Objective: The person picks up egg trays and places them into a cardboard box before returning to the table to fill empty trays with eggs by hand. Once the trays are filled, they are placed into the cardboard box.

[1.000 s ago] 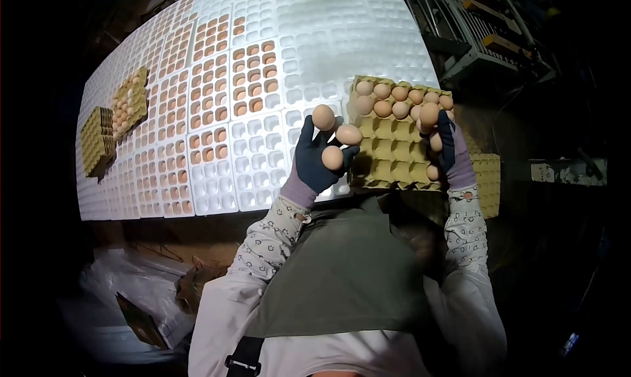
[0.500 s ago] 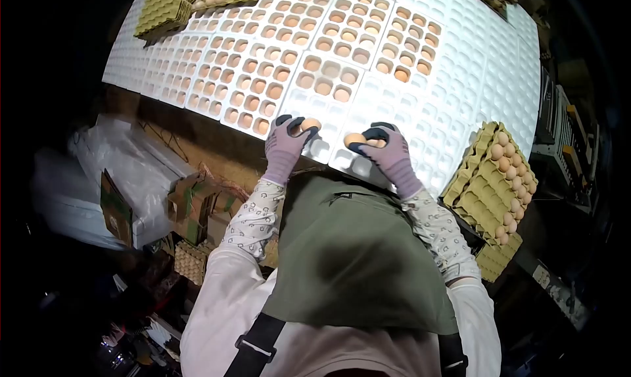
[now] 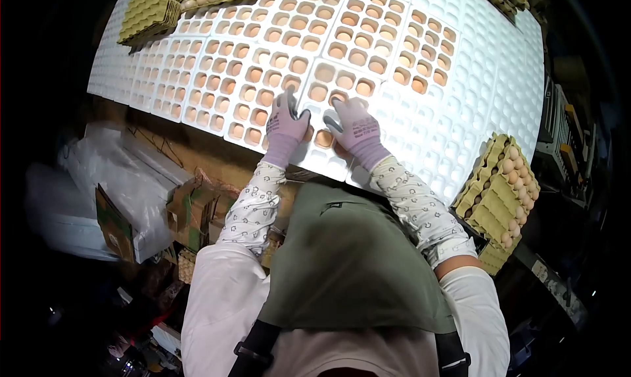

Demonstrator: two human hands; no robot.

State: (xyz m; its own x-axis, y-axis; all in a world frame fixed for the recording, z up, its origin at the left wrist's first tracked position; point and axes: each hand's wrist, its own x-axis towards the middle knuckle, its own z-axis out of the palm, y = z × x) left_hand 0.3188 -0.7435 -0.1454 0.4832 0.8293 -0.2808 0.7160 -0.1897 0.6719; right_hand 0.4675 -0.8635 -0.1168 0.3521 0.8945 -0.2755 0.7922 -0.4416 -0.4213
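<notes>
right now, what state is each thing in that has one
Nearest white foam egg tray: partly filled
Left gloved hand: appears open, at that tray
Right gloved hand: appears open, at that tray
Pulp egg tray at right: partly filled with eggs
Pulp trays at upper left: stacked
Green apron: worn

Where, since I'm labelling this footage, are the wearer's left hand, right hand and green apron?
Left hand (image 3: 286, 122): head view, on the back of the glove.
Right hand (image 3: 356, 122): head view, on the back of the glove.
Green apron (image 3: 361, 265): head view, on the front cloth.
</notes>
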